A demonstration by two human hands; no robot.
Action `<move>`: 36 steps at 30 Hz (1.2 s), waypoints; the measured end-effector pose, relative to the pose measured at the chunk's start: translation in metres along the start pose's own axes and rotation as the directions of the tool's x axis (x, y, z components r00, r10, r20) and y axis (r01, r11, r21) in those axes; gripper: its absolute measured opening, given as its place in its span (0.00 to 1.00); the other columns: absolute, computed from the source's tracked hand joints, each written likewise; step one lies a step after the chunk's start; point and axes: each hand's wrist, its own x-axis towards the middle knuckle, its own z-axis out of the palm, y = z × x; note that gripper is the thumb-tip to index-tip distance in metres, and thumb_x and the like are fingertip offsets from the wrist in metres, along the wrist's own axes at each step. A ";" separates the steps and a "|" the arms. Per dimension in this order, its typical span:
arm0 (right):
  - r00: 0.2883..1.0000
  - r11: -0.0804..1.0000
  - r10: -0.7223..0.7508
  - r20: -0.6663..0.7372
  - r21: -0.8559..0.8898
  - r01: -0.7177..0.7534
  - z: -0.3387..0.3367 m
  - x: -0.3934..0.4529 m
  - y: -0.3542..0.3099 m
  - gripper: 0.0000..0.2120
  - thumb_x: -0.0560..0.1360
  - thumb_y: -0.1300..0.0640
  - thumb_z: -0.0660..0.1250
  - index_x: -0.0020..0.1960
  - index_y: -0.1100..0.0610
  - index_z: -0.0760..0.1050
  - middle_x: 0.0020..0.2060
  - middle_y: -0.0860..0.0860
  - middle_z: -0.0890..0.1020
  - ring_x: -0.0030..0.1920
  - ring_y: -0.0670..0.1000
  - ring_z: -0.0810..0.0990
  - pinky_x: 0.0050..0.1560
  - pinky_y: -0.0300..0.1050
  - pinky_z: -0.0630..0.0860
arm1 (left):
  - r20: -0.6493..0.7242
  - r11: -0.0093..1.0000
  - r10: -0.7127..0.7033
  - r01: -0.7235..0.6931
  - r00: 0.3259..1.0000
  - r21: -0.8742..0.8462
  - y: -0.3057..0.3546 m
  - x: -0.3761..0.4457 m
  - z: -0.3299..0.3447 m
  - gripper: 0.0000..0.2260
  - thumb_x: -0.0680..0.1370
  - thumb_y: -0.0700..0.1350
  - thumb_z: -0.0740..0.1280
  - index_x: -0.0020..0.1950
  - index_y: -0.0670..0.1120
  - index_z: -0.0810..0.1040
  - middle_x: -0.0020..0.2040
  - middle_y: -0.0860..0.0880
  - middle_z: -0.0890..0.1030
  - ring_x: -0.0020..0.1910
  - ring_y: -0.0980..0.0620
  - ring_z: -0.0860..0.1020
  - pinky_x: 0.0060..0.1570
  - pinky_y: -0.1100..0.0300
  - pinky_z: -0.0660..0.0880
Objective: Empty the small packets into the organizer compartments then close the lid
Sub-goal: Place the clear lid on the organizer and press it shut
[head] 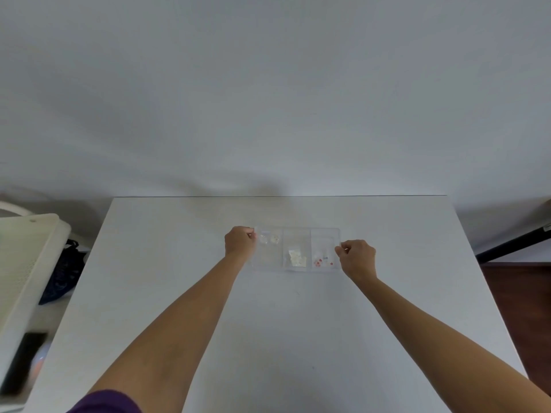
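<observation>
White desk [208, 293] fills the lower frame, pale wall behind, near half of the desk bare apart from both forearms reaching out over it; purple sleeve [104, 402] at the near-left edge. Left hand [240, 243] is curled, fingertips pinching the left end of the clear organizer [296, 234] near its far-left corner. Right hand [357, 257] is curled too, pinching the right end about halfway along that side. Organizer sits flat toward the far-centre of the desk, well short of the far edge, three compartments side by side: left holds pale round bits [269, 239], middle holds white pieces [297, 258], right holds small red and pink bits [322, 261]. Cannot tell whether these are loose or in clear packets, nor whether the lid is shut; plastic too transparent. No separate packets visible on the desk. Likely step: either start-up handling or lid closing. Next move needs an even two-sided grip so small contents do not spill. Off the left edge, a white rack [26, 263] and dark bag [64, 272].
</observation>
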 end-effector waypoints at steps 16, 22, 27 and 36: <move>1.000 1.000 0.007 -0.018 0.029 -0.007 0.001 0.012 0.004 0.10 0.77 0.59 0.66 0.48 0.64 0.83 0.49 0.57 0.86 0.47 0.57 0.83 0.41 0.38 0.70 | 0.122 1.000 -0.008 0.008 0.993 -0.004 0.005 0.013 0.000 0.13 0.80 0.41 0.61 0.62 0.44 0.78 0.61 0.42 0.81 0.59 0.42 0.79 0.59 0.52 0.77; 1.000 0.999 0.008 -0.019 0.051 -0.007 0.006 0.015 0.008 0.12 0.77 0.60 0.67 0.42 0.69 0.82 0.42 0.59 0.86 0.38 0.60 0.82 0.30 0.35 0.66 | 0.089 0.995 -0.016 0.025 0.996 -0.101 -0.002 0.012 0.003 0.13 0.79 0.41 0.64 0.63 0.44 0.79 0.59 0.41 0.83 0.58 0.42 0.80 0.59 0.49 0.79; 1.000 0.998 0.026 -0.015 0.050 -0.025 0.007 0.012 0.008 0.19 0.77 0.61 0.66 0.31 0.72 0.70 0.25 0.63 0.70 0.27 0.52 0.64 0.28 0.41 0.60 | 0.062 0.997 -0.005 0.009 0.998 -0.070 -0.004 0.010 0.007 0.14 0.79 0.41 0.63 0.64 0.45 0.78 0.63 0.43 0.81 0.61 0.45 0.79 0.65 0.54 0.74; 0.999 0.999 0.023 0.038 0.039 -0.024 0.005 0.006 0.008 0.20 0.79 0.57 0.63 0.31 0.64 0.73 0.28 0.58 0.76 0.30 0.55 0.72 0.31 0.41 0.66 | 0.095 0.998 -0.044 0.047 0.995 -0.031 -0.002 0.009 0.008 0.17 0.80 0.44 0.61 0.69 0.44 0.74 0.68 0.43 0.77 0.66 0.44 0.75 0.68 0.53 0.70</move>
